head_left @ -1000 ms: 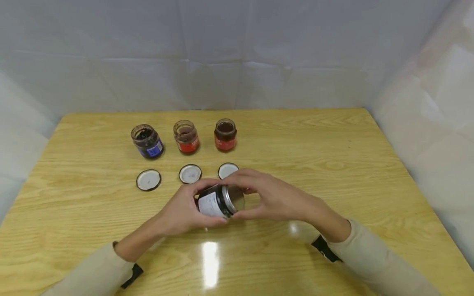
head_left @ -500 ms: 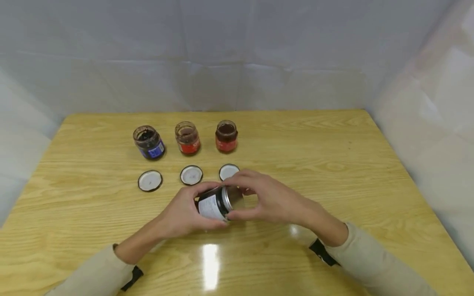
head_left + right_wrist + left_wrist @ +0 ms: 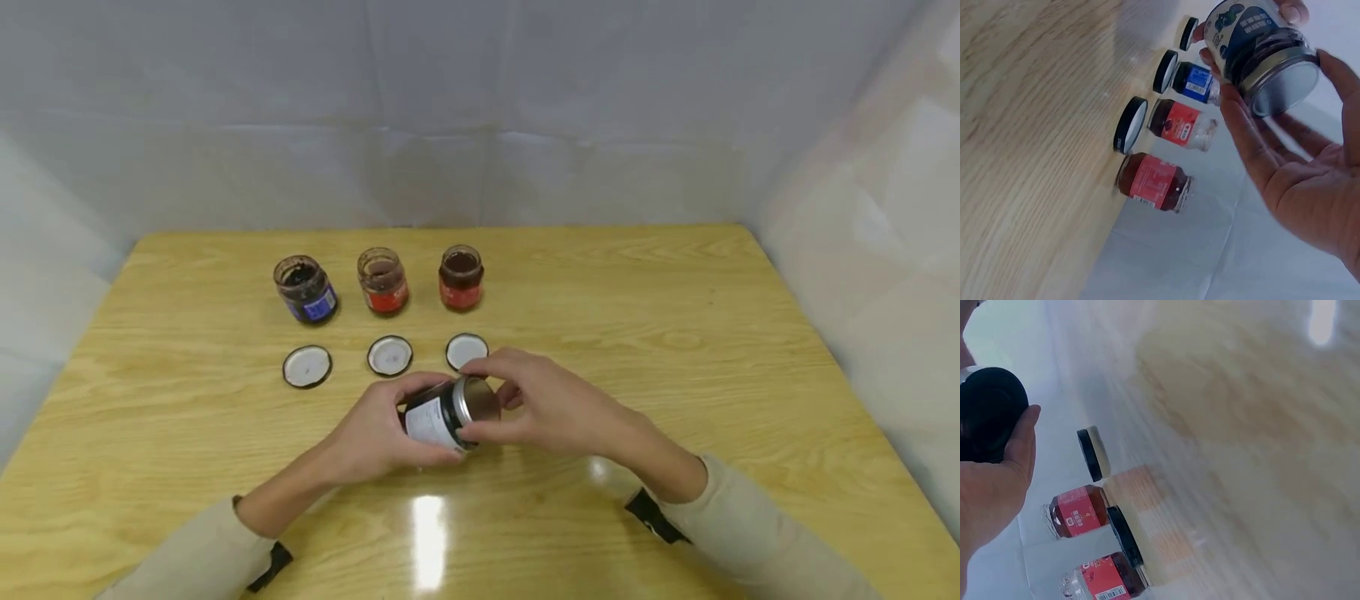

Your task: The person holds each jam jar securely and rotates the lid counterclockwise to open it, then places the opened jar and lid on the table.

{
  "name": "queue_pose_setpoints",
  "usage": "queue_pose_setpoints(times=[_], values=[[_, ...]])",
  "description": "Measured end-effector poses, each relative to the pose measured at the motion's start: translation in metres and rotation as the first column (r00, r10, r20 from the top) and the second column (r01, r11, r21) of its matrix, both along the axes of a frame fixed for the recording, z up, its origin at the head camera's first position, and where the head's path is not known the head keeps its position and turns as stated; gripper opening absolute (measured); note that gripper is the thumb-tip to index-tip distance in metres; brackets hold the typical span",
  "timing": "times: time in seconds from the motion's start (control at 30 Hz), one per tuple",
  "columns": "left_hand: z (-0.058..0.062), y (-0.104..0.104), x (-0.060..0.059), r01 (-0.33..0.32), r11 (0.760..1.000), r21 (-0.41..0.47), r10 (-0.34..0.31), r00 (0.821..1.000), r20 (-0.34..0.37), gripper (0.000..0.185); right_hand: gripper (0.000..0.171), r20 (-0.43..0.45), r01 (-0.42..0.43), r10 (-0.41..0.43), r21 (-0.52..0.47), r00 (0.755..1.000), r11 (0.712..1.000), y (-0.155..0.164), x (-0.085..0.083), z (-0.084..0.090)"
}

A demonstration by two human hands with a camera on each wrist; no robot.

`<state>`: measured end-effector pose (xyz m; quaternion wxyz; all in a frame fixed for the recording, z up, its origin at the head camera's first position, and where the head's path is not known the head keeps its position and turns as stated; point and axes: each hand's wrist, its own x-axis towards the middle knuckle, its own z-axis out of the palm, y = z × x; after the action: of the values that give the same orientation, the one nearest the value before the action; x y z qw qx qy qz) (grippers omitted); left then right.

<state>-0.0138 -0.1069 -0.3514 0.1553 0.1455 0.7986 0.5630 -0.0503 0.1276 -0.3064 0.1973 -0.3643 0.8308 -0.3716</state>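
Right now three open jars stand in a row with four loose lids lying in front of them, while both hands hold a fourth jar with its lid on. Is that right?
Not quite: three loose lids lie in front of the open jars, not four, as the head view shows. The rest stands: left hand and right hand hold the lidded jar.

I count four jars: three open ones in a row in the upper middle of the head view, blue-labelled [image 3: 305, 289], red-labelled [image 3: 383, 281] and another red-labelled [image 3: 461, 277], plus one capped jar [image 3: 442, 413] at centre. Three loose lids [image 3: 389, 355]. Two hands [image 3: 375, 433].
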Motion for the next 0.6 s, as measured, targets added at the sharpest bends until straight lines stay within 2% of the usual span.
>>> queue_pose_setpoints(times=[0.1,0.17,0.2,0.3,0.4,0.47,0.6], values=[[-0.0002,-0.0009,0.0000,0.016,1.000,-0.001,-0.016,1.000,-0.001,0.074,0.058,-0.111,-0.093,0.089,-0.026,0.990,0.995,0.0024,-0.0026,-0.0001],[-0.0005,-0.0015,0.0001,0.019,1.000,-0.004,-0.019,1.000,-0.003,0.075,0.063,-0.151,-0.119,0.115,-0.015,0.982,0.993,0.0030,-0.0034,-0.0007],[-0.0006,-0.0017,0.0001,0.018,1.000,-0.009,-0.018,1.000,-0.004,0.074,0.066,-0.137,-0.109,0.108,-0.005,0.985,0.994,0.0029,-0.0032,-0.0009],[-0.0014,0.0003,-0.0003,0.002,1.000,-0.007,-0.002,1.000,0.015,0.073,0.074,-0.019,-0.025,0.026,0.049,0.999,0.998,0.0022,-0.0010,-0.0013],[-0.0018,0.0028,-0.0003,-0.008,1.000,0.000,0.008,0.999,0.041,0.072,0.075,0.079,0.051,-0.059,0.100,0.995,0.994,0.0009,0.0012,-0.0020],[-0.0022,0.0041,-0.0005,-0.006,1.000,0.009,0.005,0.999,0.053,0.073,0.071,0.072,0.060,-0.068,0.111,0.995,0.992,0.0016,0.0016,-0.0025],[-0.0014,0.0055,-0.0009,-0.001,1.000,0.024,-0.001,0.998,0.055,0.075,0.069,-0.054,-0.003,0.006,0.066,0.999,0.998,0.0070,-0.0012,-0.0040]])
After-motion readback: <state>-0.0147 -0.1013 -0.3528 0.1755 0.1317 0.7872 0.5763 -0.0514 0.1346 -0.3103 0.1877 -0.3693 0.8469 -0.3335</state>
